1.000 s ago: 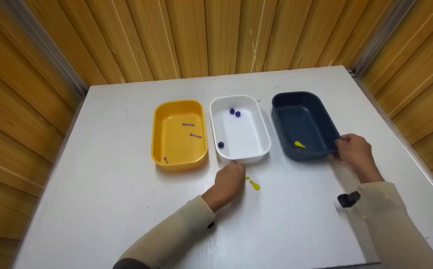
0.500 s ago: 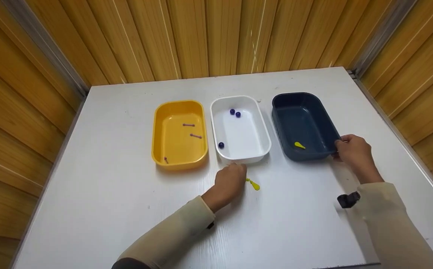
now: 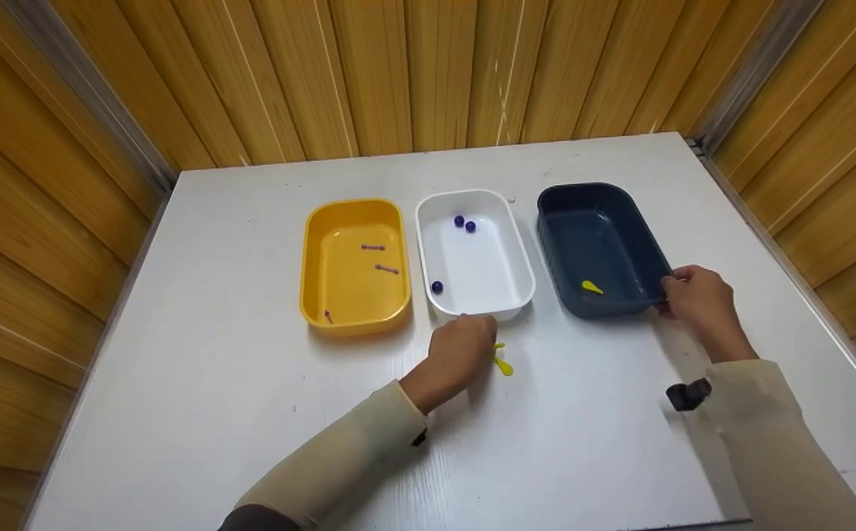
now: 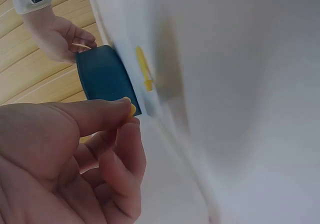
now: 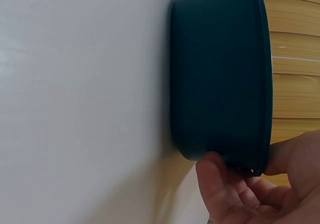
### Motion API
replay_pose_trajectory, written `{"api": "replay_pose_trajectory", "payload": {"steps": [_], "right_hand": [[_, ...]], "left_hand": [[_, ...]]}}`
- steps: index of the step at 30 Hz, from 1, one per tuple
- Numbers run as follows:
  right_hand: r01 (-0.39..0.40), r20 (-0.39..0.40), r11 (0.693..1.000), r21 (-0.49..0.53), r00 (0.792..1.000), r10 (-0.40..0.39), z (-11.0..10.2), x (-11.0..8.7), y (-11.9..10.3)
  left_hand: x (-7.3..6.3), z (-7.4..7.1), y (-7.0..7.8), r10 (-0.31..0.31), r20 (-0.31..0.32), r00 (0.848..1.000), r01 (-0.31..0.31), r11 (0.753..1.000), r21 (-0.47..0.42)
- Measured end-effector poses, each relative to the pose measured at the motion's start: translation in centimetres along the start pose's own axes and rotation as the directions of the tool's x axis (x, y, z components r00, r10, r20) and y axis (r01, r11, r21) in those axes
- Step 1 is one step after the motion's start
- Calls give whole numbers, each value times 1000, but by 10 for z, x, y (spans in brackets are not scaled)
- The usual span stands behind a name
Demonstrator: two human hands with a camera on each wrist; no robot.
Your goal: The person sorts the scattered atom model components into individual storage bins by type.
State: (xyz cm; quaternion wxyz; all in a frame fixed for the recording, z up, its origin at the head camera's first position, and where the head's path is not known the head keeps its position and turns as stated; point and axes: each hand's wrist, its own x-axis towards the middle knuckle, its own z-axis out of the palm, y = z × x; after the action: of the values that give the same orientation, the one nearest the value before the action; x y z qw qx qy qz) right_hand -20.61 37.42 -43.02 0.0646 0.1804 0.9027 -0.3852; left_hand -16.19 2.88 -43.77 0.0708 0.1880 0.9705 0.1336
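Observation:
In front of the white bin (image 3: 476, 273), my left hand (image 3: 461, 354) pinches a small yellow piece (image 4: 132, 109) between thumb and index finger. Most of that piece is hidden by the fingers. Just right of the hand, another yellow teardrop-shaped piece (image 3: 504, 366) with a narrow end lies on the table. My right hand (image 3: 701, 302) grips the near right corner of the dark blue bin (image 3: 598, 236), thumb at the rim and fingers below it. Inside this bin lies one yellow teardrop-shaped piece (image 3: 592, 287).
At the left stands a yellow bin (image 3: 354, 324) with small purple sticks (image 3: 387, 269) in it. Dark blue beads (image 3: 470, 227) lie in the white bin. The three bins form a row on the white table (image 3: 214, 332). Wood-patterned walls (image 3: 428, 74) enclose the back and sides.
My left hand has shifted slightly right and up, with a yellow piece now showing at its fingertips. The right hand keeps its grip on the dark blue bin.

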Motion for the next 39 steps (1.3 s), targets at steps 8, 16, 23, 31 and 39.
{"api": "replay_pose_trajectory", "payload": {"steps": [8, 16, 23, 31, 39], "right_hand": [[-11, 3, 1000, 3, 1000, 11, 0, -1, 0], [-19, -2, 1000, 5, 1000, 19, -1, 0, 0], [22, -14, 1000, -2, 1000, -22, 0, 0, 2], [8, -6, 1000, 21, 1000, -8, 0, -1, 1], [-8, 9, 999, 32, 1000, 7, 0, 1, 1]], "left_hand": [[9, -11, 14, 35, -43, 998, -34, 999, 16], [17, -17, 29, 87, -135, 987, -78, 994, 70], [29, -20, 42, 120, -128, 984, -108, 989, 96], [42, -23, 57, 125, -85, 989, -119, 990, 69], [54, -24, 67, 112, -97, 989, -107, 993, 57]]}}
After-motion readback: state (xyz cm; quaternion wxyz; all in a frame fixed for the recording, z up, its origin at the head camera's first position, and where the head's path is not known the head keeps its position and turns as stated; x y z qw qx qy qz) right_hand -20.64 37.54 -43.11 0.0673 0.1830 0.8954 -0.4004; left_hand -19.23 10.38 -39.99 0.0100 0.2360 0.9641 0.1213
